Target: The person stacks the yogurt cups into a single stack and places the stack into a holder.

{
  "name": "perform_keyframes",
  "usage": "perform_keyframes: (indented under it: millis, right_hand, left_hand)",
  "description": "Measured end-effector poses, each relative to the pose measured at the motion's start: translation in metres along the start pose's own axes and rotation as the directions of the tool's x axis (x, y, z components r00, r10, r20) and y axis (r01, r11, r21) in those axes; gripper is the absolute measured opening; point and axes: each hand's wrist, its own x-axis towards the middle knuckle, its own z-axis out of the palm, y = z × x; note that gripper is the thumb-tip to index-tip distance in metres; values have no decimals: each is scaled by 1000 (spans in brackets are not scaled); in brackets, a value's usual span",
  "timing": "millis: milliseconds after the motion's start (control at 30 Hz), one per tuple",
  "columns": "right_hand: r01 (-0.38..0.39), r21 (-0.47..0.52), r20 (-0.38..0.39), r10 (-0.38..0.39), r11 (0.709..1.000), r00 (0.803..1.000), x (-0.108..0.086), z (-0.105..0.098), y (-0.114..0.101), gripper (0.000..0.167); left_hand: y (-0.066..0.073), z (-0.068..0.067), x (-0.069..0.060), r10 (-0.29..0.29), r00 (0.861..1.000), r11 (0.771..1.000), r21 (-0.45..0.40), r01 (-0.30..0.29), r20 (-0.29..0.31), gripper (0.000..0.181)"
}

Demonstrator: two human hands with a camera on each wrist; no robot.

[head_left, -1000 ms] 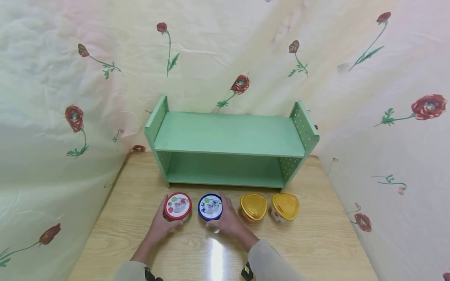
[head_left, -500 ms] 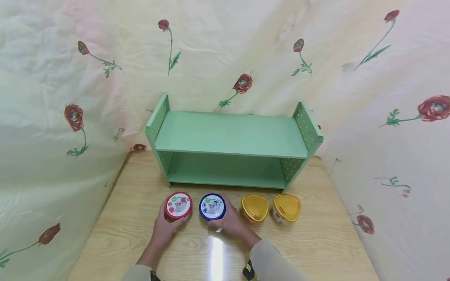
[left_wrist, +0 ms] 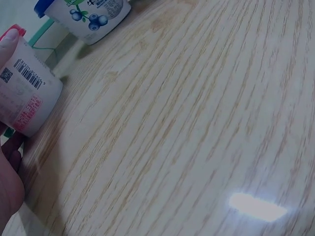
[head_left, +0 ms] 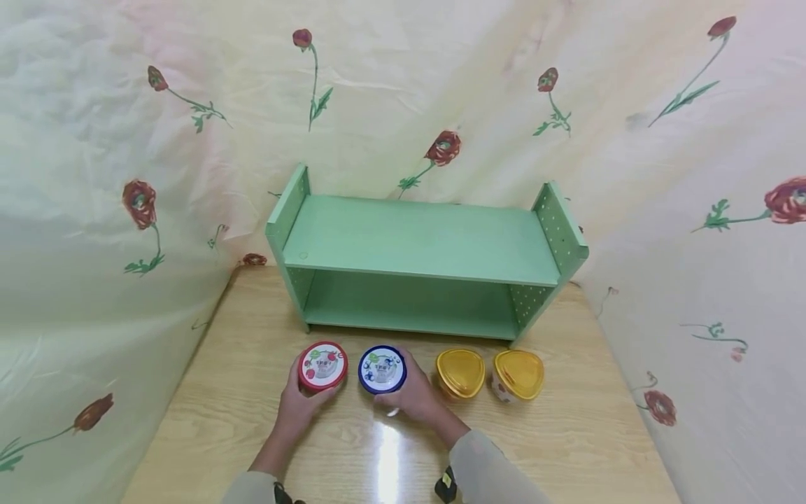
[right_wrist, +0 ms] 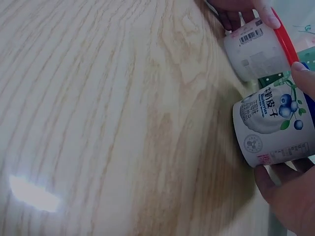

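A person's left hand (head_left: 299, 406) grips the red tub (head_left: 323, 365), thumb on the near side and fingers curled round its left. The right hand (head_left: 412, 395) grips the blue tub (head_left: 382, 369), just right of the red one, its fingers and thumb closed round the right side. Both lids face up; whether the bases touch the wooden table (head_left: 340, 448) is hard to tell. Blueberries are printed on the blue tub's side. Farther right, a gold tub (head_left: 461, 373) stands near the right hand, with a second gold tub (head_left: 519, 374) just beside it. Beyond all four, a green shelf (head_left: 418, 238) with two levels stands before flowered cloth (head_left: 378, 98).
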Motion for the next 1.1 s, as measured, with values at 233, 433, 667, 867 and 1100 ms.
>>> perform_keyframes:
  millis: [233,433,667,867,1100]
  right_hand:
    - [57,32,24,-58,998,998,1,-3,-10,114]
    - [62,46,17,-63,997,998,3,-6,-29,112]
    - [76,47,30,-78,996,997,9,-10,-49,113]
    - [128,66,64,-132,990,989,13,-9,-63,110]
    - [140,91,87,-148,986,985,15,-5,-76,107]
  left_hand:
    - [-2,0,1,-1,1000,1000,4,1,-7,112]
    - [-3,0,1,2,1000,1000,2,-2,-6,114]
    - [-5,1,2,30,999,999,-23,-30,-21,112]
    - [-5,2,3,30,999,999,-27,-31,-21,112]
    - [-4,2,2,38,999,999,-37,-39,-29,111]
